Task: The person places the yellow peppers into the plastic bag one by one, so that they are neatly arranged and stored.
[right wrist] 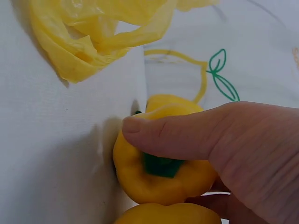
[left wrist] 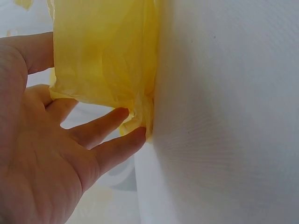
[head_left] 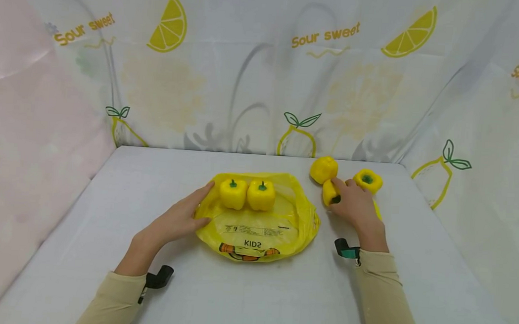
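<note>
A yellow plastic bag (head_left: 212,231) lies spread with its mouth up, two yellow bell peppers with green stems, one on the left (head_left: 232,195) and one on the right (head_left: 261,197), sitting in it. My left hand (head_left: 177,221) is at the bag's left rim. Its fingers (left wrist: 119,150) are spread and fairly straight, touching the yellow film. Right of the bag, my right hand (head_left: 355,205) grips another yellow bell pepper (right wrist: 135,182), its thumb laid across the pepper near the green stem end. Part of that pepper is hidden by the hand.
Behind the gripped pepper sits a yellow bell pepper (head_left: 323,170), and another pepper (head_left: 368,180) is to the right. A further yellow piece (head_left: 378,209) shows partly beside the right hand. A lemon-print curtain (head_left: 255,82) hangs behind the white table (head_left: 251,300).
</note>
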A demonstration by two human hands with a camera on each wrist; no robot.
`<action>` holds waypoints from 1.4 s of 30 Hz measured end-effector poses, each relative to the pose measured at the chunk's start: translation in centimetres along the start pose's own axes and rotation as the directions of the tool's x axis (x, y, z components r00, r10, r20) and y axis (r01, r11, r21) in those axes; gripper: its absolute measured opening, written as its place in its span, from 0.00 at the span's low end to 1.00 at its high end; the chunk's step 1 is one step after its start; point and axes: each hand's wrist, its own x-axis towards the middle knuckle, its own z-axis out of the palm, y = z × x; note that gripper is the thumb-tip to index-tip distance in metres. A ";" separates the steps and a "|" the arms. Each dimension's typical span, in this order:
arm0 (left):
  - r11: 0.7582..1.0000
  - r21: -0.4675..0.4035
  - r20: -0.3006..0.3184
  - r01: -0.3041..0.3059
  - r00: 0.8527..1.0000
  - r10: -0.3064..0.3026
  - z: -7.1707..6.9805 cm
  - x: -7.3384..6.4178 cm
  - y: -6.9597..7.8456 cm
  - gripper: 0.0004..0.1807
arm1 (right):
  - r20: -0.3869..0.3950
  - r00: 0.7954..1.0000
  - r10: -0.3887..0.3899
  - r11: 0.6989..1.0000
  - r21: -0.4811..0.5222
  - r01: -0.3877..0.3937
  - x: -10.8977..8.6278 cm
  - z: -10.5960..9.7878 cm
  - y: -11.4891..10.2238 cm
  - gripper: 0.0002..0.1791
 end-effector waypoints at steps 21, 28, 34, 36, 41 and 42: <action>1.000 -0.002 0.003 0.002 1.000 -0.002 0.1 0.0 0.0 0.48 | -0.080 0.996 0.035 0.999 -0.016 -0.037 0.4 0.9 -1.2 0.36; 1.000 0.005 0.002 -0.011 1.000 0.011 0.0 0.0 0.1 0.48 | -0.103 0.994 0.044 0.989 0.142 -0.029 0.4 0.0 -1.9 0.39; 1.000 -0.001 0.003 -0.012 1.000 0.012 0.0 -0.1 0.0 0.48 | -0.108 0.994 0.003 0.972 0.235 0.022 0.1 -1.1 -2.0 0.37; 1.000 0.003 -0.001 -0.019 1.000 0.019 0.0 -0.1 0.0 0.48 | -0.116 0.993 -0.010 0.963 0.267 0.041 0.0 -1.4 -2.0 0.39; 1.000 0.017 -0.009 -0.026 1.000 0.026 0.0 -0.1 -0.1 0.48 | -0.124 0.991 -0.043 0.921 0.379 0.087 -0.6 -2.6 -2.6 0.40; 1.000 0.017 -0.009 -0.022 1.000 0.022 0.0 -0.1 0.0 0.48 | -0.125 0.991 -0.048 0.910 0.403 0.095 -0.8 -2.9 -2.8 0.39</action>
